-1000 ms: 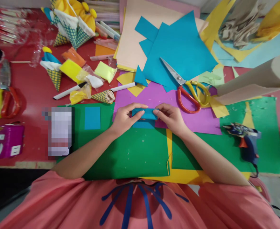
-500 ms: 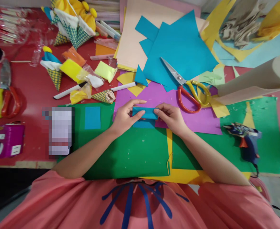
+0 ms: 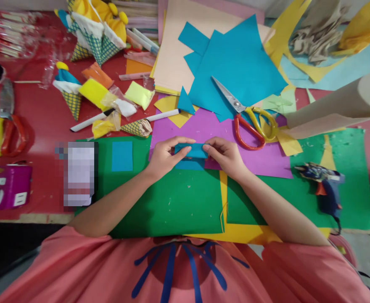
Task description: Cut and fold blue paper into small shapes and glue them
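Between my two hands is a small piece of blue paper (image 3: pixel 195 150), held by its ends above the purple sheet. My left hand (image 3: pixel 167 156) pinches its left end, thumb in front and fingers behind. At the right end, my right hand (image 3: pixel 225 155) grips it between thumb and fingers. Another blue paper piece (image 3: pixel 189 164) lies just beneath, partly covered. To the left, a flat blue rectangle (image 3: pixel 122 156) rests on the green sheet (image 3: pixel 172 206). Scissors (image 3: pixel 238 105) with red and yellow handles lie beyond my right hand, blades on a large blue sheet (image 3: pixel 235 63).
A glue gun (image 3: pixel 328 187) lies at the right, below a roll of beige paper (image 3: pixel 336 103). On the left are a second pair of scissors (image 3: pixel 6 109), a purple box (image 3: pixel 8 185) and a blurred-out rectangular object (image 3: pixel 80 172). Paper cones (image 3: pixel 99 42) and clay packets (image 3: pixel 95 92) sit at back left.
Almost nothing differs. Both hands keep their hold on the blue paper, whose upper edge seems slightly lower and more bent between the fingers.
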